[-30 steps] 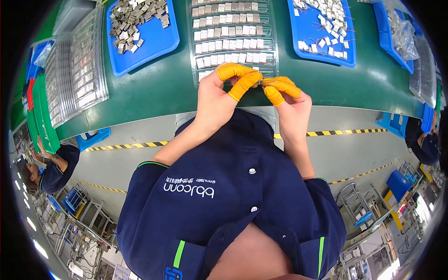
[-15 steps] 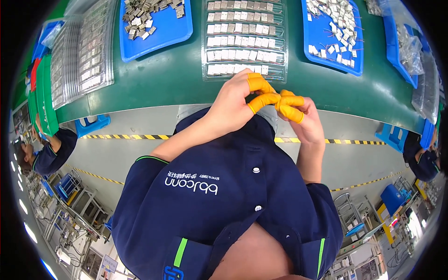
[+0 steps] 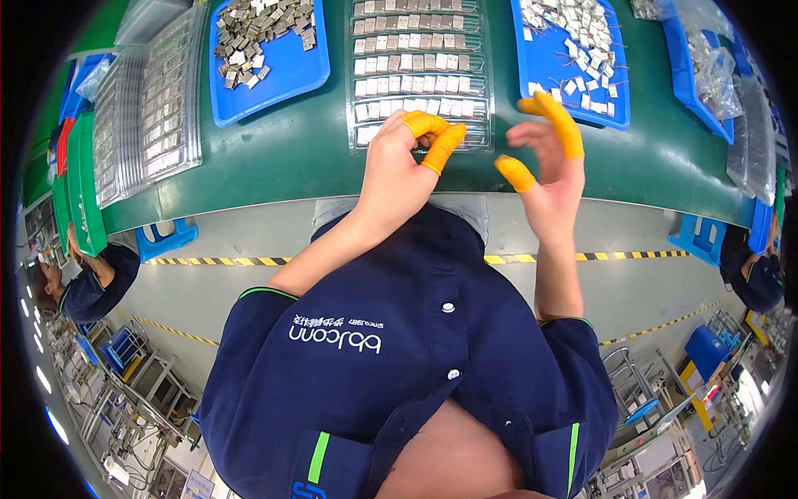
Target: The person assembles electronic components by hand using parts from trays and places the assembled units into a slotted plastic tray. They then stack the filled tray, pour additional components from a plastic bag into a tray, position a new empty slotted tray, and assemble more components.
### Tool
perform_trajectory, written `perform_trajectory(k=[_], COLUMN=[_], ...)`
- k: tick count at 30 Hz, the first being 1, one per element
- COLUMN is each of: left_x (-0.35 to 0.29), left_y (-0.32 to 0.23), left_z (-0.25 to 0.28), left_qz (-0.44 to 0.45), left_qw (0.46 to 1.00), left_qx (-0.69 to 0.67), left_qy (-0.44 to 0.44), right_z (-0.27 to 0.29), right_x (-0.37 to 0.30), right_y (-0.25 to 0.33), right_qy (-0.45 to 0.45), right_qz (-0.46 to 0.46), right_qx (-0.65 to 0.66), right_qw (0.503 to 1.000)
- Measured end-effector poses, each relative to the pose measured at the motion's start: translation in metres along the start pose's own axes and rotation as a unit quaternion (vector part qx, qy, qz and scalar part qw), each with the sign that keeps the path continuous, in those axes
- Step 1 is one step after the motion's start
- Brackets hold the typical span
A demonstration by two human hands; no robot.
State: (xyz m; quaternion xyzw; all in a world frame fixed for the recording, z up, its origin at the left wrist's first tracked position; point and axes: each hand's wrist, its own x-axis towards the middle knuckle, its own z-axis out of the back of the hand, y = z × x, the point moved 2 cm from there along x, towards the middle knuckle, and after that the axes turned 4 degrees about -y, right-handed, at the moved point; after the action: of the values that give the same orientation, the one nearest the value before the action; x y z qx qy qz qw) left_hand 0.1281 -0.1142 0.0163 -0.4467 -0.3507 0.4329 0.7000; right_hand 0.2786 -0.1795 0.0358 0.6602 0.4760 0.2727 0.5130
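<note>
My left hand [image 3: 397,162], with yellow finger cots on thumb and forefinger, is pinched closed over the near edge of a clear plastic tray [image 3: 489,116]. Whatever sits between those fingertips is too hidden to make out. Rows of small white and silvery connectors [image 3: 411,63] with thin wires fill the tray. To the right, my right hand [image 3: 550,162] is raised and apart from the left, fingers spread, also in yellow cots and slightly blurred. It is nearest to a blue tray [image 3: 540,62] of loose white wired connectors [image 3: 586,41].
A blue tray [image 3: 291,83] of loose metal shells [image 3: 258,33] lies left on the green table [image 3: 332,170]. Stacked clear trays [image 3: 125,125] and a green bin [image 3: 83,183] stand farther left. At right is a blue bin [image 3: 682,79] with plastic bags. Co-workers sit at both sides.
My hands have separated: the left has shifted slightly left, while the right has let go, opened and lifted toward the right blue tray. The view has shifted slightly.
</note>
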Motion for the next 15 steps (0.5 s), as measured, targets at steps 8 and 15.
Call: perform_trajectory(k=[8,15], left_x=[0.002,0.002], left_y=[0.009,0.007], left_z=[-0.003,0.008], left_qz=[0.093,-0.151], left_qw=[0.995,0.974], left_qx=[-0.003,0.14], left_qy=[0.035,-0.099], right_z=[-0.001,0.007], right_x=[0.001,0.013], right_y=[-0.013,-0.024], right_qy=[0.005,-0.008], right_qz=[0.355,0.323], right_qx=[-0.485,-0.519], right_qw=[0.799,0.792])
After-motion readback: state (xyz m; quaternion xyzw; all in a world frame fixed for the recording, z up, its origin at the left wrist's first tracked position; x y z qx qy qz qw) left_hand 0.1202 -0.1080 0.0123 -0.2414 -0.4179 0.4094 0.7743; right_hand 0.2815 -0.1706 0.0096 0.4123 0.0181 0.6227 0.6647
